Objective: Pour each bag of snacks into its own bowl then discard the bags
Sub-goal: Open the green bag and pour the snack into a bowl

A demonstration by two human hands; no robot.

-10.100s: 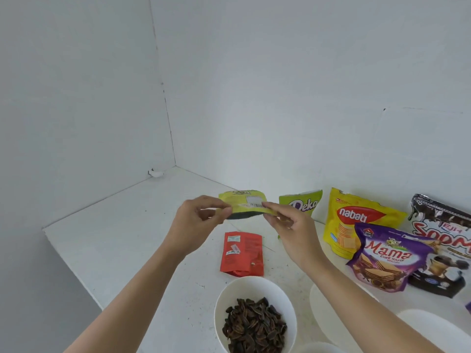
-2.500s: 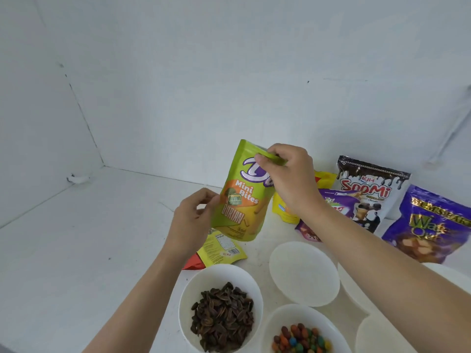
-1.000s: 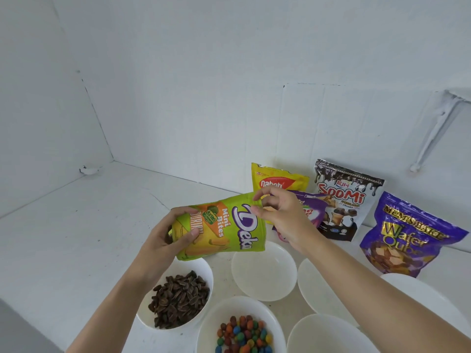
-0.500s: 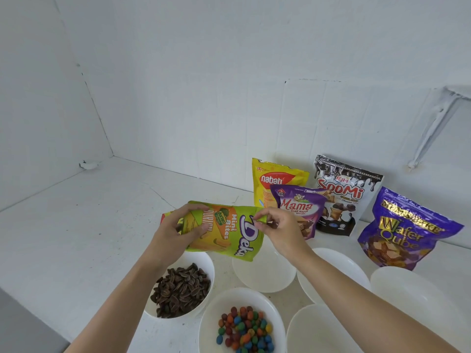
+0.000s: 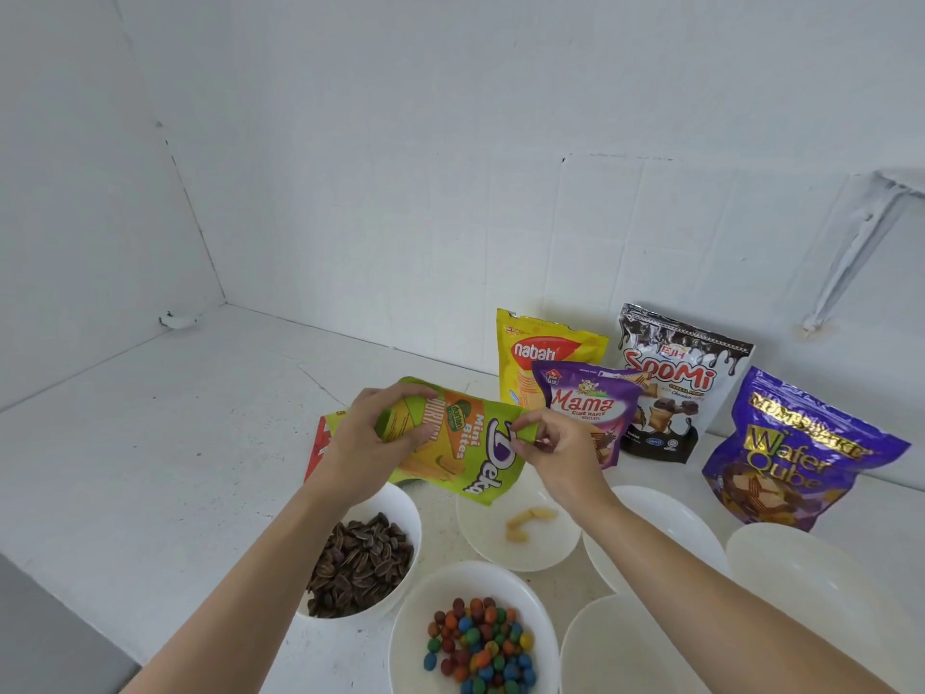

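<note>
Hanging tilted above the white bowl (image 5: 518, 556), which holds a few yellow pieces (image 5: 525, 525), the green bag (image 5: 450, 443) looks like light, soft, crinkly film. Left hand (image 5: 360, 443) grip is clamped round its base; right hand (image 5: 555, 453) grip pinches the mouth corner. Probably slippery: hold by the seams.

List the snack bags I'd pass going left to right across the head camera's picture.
Red packet → green Deka bag → yellow nabati bag → purple Mama bag → SooMi bag → purple Wafer Qube bag.
</note>
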